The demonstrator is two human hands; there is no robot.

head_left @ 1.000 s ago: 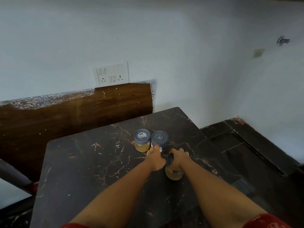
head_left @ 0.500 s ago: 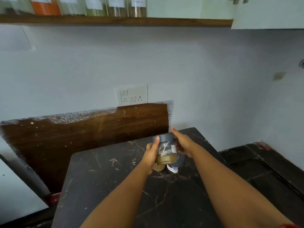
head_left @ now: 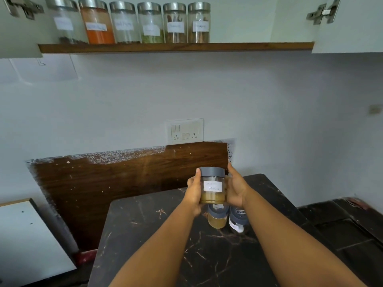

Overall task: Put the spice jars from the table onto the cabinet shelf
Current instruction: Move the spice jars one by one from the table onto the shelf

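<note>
Soft, even daylight fills the view, dim toward 6 o'clock. The dark worktop [head_left: 145, 235] shows faint sheen, no hard shadows. Shelf jars [head_left: 149, 23] at 12 o'clock are blurred, labels unreadable. Wide-angle bending curves the edges.

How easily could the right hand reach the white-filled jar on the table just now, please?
Probably not yet: the right hand and left hand together hold the lifted jar; the white-filled jar stands just below, unobstructed.
</note>
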